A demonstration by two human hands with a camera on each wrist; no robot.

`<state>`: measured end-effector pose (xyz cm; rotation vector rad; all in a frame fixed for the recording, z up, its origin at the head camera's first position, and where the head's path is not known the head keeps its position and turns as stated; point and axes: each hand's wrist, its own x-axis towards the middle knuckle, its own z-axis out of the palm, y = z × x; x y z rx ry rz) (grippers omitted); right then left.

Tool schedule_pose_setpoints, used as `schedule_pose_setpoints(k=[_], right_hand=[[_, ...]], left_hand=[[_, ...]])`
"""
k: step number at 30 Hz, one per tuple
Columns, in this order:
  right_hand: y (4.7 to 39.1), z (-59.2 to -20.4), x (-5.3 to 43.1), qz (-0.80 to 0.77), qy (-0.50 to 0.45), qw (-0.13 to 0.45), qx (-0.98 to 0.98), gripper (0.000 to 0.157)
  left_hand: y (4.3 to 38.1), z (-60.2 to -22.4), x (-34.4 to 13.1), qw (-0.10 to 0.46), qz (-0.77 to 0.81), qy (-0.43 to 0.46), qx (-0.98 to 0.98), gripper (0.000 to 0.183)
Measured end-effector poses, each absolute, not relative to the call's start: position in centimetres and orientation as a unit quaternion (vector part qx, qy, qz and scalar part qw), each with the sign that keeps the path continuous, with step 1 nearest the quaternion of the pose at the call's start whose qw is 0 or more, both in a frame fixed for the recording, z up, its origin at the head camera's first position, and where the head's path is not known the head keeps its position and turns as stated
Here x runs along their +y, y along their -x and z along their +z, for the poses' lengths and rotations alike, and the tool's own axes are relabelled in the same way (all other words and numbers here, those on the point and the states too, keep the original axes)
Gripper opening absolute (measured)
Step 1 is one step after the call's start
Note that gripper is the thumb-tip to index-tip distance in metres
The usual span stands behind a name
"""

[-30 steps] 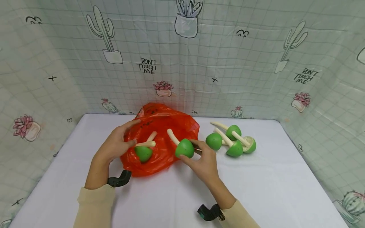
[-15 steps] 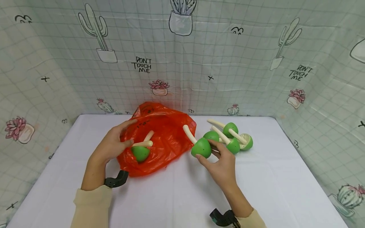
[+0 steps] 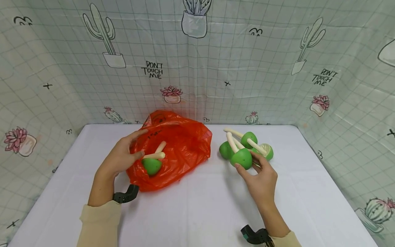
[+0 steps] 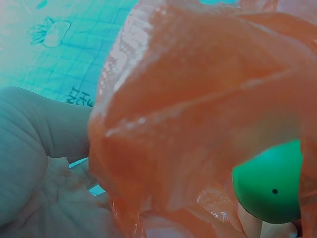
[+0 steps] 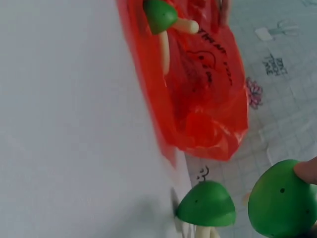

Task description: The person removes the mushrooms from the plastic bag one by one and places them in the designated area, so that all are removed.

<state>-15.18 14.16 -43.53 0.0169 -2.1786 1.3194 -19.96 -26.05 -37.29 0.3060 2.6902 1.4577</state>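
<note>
My right hand (image 3: 262,176) pinches the green cap of a toy mushroom (image 3: 241,159) between thumb and fingers. Its pale stem points up and away, overlapping the pile of green mushrooms (image 3: 226,150) in the head view. The right wrist view shows the held cap at the lower right, with a fingertip (image 5: 308,171) on it. At the left, my left hand (image 3: 121,154) grips the side of a crumpled red plastic bag (image 3: 185,147), whose mouth faces me. Inside lie a green mushroom cap (image 3: 152,167) and two pale stems (image 3: 155,155).
A white-covered table (image 3: 185,216) carries everything. Behind it hangs a gridded cloth (image 3: 197,68) printed with cacti. Several mushrooms lie together to the right of the bag, one (image 3: 267,152) showing its pale underside.
My right hand has carried the mushroom rightward, from in front of the bag's mouth to the pile. The left hand stays at the bag; the view has shifted slightly.
</note>
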Motion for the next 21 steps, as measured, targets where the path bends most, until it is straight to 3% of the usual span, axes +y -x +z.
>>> schedule_pose_setpoints(k=[21], right_hand=[[15.3, -45.1, 15.4, 0.468, 0.058, 0.298, -0.83, 0.061]], left_hand=[[20.0, -37.4, -25.9, 0.041, 0.48, -0.095, 0.871, 0.072]])
